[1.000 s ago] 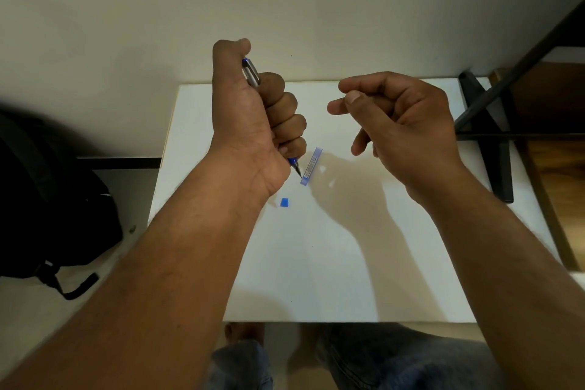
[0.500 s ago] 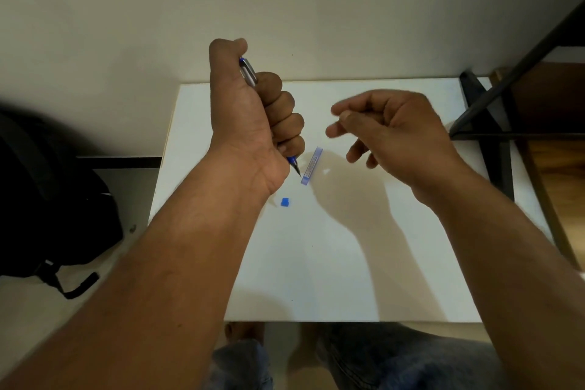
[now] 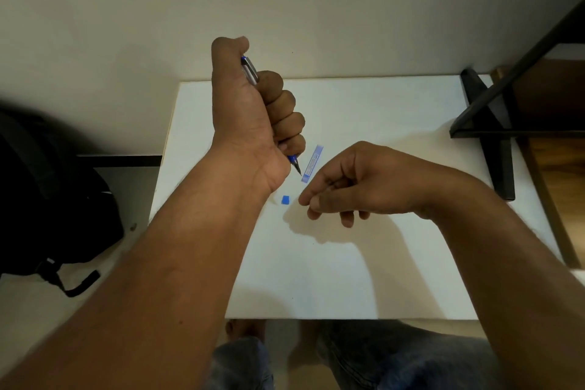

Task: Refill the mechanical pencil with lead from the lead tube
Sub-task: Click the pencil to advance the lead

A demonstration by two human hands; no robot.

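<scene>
My left hand [image 3: 253,117] is closed in a fist around the blue and silver mechanical pencil [image 3: 250,70], held upright above the white table [image 3: 380,263], tip down. The tip sticks out below the fist, close to the clear blue lead tube [image 3: 312,163], which lies flat on the table. A small blue cap [image 3: 285,200] rests on the table left of my right hand [image 3: 357,184]. My right hand hovers low over the table, thumb and forefinger pinched together a short way from the cap. Whether something thin sits in the pinch is too small to tell.
A black backpack [image 3: 47,199] lies on the floor to the left. A black metal stand [image 3: 493,136] crosses the table's right end. A pale wall runs behind the table. My knees in jeans [image 3: 395,358] show under the near edge.
My right hand has dropped from level with the left fist down and toward me, ending beside the blue cap. The left hand with the pencil has stayed still.
</scene>
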